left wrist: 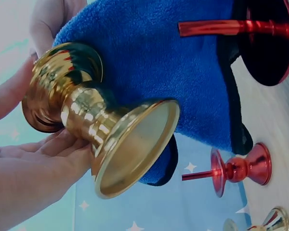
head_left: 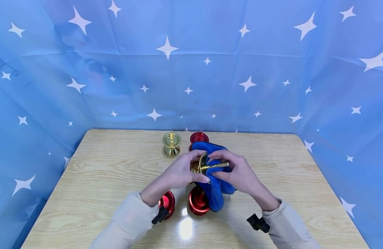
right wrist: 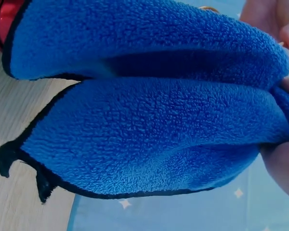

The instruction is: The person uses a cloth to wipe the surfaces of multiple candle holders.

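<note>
A shiny gold candlestick [head_left: 203,165] lies on its side in my left hand [head_left: 182,170], its dish and thin stem turned to the right. In the left wrist view, the flared hollow base of this candlestick [left wrist: 89,113] faces the camera, with fingers gripping around its body. My right hand [head_left: 239,170] pinches a blue plush cloth [head_left: 217,197] with a black edge, held up against the dish side. Folds of the cloth [right wrist: 135,130] fill the right wrist view and hide the right fingertips there.
Behind the hands, another gold candlestick [head_left: 171,148] and a red candlestick [head_left: 199,137] stand upright. Nearer me are a red candlestick [head_left: 199,204] beside the cloth and another red one [head_left: 169,202], partly hidden by my left wrist. A starry blue curtain [head_left: 191,69] surrounds the wooden table [head_left: 116,166].
</note>
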A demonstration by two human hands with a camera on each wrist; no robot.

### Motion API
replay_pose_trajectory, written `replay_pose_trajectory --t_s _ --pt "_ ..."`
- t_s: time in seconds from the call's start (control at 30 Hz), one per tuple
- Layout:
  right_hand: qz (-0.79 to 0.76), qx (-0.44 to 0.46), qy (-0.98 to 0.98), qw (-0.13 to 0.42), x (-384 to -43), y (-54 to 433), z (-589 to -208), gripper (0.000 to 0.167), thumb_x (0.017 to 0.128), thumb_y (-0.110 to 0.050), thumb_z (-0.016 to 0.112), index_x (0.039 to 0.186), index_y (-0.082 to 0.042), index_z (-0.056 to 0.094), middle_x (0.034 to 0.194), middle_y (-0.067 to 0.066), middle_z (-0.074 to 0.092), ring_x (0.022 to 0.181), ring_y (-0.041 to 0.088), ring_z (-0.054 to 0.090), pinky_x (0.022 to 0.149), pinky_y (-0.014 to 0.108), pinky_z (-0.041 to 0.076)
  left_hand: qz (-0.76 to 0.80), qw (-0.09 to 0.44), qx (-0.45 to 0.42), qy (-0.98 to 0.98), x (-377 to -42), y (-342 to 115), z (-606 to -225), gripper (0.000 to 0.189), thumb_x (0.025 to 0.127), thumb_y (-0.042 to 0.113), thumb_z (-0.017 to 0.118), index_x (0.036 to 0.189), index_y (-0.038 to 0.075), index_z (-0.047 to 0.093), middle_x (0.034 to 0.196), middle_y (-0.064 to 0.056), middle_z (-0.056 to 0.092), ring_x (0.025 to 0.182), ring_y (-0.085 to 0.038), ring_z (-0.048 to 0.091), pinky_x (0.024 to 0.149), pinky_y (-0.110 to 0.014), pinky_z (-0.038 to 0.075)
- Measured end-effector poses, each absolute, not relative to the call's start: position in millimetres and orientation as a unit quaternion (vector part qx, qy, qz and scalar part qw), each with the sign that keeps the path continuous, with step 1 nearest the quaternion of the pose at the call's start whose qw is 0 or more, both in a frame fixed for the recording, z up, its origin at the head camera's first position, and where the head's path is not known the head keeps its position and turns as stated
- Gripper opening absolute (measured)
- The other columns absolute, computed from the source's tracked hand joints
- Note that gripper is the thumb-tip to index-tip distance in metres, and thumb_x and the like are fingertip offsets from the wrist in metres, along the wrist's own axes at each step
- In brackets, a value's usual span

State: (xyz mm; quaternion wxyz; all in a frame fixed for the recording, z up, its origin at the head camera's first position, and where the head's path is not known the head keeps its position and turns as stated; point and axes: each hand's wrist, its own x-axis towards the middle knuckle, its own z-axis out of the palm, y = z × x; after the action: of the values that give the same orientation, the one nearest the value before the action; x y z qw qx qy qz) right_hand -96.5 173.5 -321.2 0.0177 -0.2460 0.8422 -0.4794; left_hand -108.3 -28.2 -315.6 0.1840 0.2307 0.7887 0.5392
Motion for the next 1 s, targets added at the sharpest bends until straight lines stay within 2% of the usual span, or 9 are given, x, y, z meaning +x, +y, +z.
replay_pose_trajectory --t_s 0.17,0.33,0.5,0.67,0.77,0.83,0.9,1.0 --pt "-0.504 -0.252 0.826 0.023 -96.8 177.6 -320.8 0.035 0.077 0.002 0.069 0.110 -0.006 0.060 0.104 0.006 0.062 0.092 0.018 0.061 0.075 0.029 0.052 0.506 0.179 0.253 0.805 -111.1 -30.7 -312.3 0.067 0.077 0.013 0.074 0.133 -0.001 0.040 0.124 -0.012 0.054 0.112 -0.022 0.052 0.097 -0.037 0.039" --pt "-0.518 -0.283 0.807 0.009 -97.9 185.7 -315.8 0.036 0.077 0.007 0.067 0.111 -0.001 0.058 0.101 0.009 0.063 0.090 0.016 0.062 0.072 0.028 0.052 0.504 0.174 0.255 0.807 -112.8 -32.2 -312.2 0.067 0.075 0.012 0.075 0.132 -0.001 0.041 0.121 -0.012 0.056 0.110 -0.022 0.053 0.095 -0.038 0.040" --pt "-0.534 -0.294 0.792 -0.045 -101.7 195.8 -306.1 0.039 0.074 0.016 0.065 0.109 0.004 0.058 0.102 0.009 0.062 0.087 0.013 0.061 0.069 0.022 0.050 0.507 0.152 0.214 0.821 -114.8 -31.6 -311.6 0.073 0.070 0.013 0.080 0.131 0.004 0.041 0.114 -0.007 0.057 0.104 -0.022 0.054 0.089 -0.037 0.044" --pt "-0.556 -0.218 0.791 -0.129 -107.1 197.4 -298.0 0.035 0.074 0.015 0.065 0.107 0.005 0.054 0.099 0.000 0.064 0.081 0.012 0.060 0.065 0.019 0.049 0.547 0.115 0.159 0.814 -120.0 -27.6 -309.9 0.081 0.064 0.010 0.083 0.133 0.007 0.040 0.119 -0.007 0.053 0.107 -0.023 0.053 0.087 -0.035 0.046" --pt "-0.572 -0.180 0.780 -0.179 -107.4 187.5 -299.5 0.031 0.073 0.015 0.066 0.100 0.007 0.053 0.102 0.006 0.063 0.084 0.011 0.060 0.069 0.018 0.049 0.593 0.088 0.158 0.785 -122.4 -22.2 -310.5 0.078 0.064 0.005 0.083 0.130 0.004 0.042 0.119 -0.009 0.052 0.108 -0.025 0.053 0.089 -0.033 0.045" --pt "-0.566 -0.186 0.777 -0.203 -106.5 179.2 -303.5 0.028 0.072 0.016 0.067 0.096 0.009 0.055 0.105 0.012 0.062 0.087 0.009 0.060 0.072 0.018 0.049 0.608 0.076 0.166 0.773 -122.6 -18.2 -310.9 0.076 0.064 0.004 0.082 0.128 0.003 0.042 0.119 -0.010 0.051 0.108 -0.025 0.053 0.090 -0.032 0.045" --pt "-0.548 -0.205 0.782 -0.215 -104.5 172.9 -308.9 0.025 0.072 0.015 0.068 0.094 0.009 0.059 0.108 0.017 0.060 0.090 0.009 0.060 0.074 0.017 0.049 0.613 0.073 0.171 0.768 -122.0 -15.2 -310.8 0.077 0.064 0.003 0.082 0.129 0.002 0.041 0.120 -0.012 0.050 0.108 -0.026 0.054 0.090 -0.031 0.045" --pt "-0.498 -0.231 0.809 -0.212 -100.6 168.9 -316.4 0.025 0.074 0.011 0.069 0.097 0.007 0.064 0.115 0.015 0.057 0.099 0.015 0.057 0.080 0.016 0.047 0.610 0.077 0.169 0.770 -120.7 -14.0 -311.0 0.076 0.066 0.003 0.081 0.129 0.003 0.040 0.120 -0.011 0.050 0.107 -0.024 0.054 0.088 -0.030 0.046"
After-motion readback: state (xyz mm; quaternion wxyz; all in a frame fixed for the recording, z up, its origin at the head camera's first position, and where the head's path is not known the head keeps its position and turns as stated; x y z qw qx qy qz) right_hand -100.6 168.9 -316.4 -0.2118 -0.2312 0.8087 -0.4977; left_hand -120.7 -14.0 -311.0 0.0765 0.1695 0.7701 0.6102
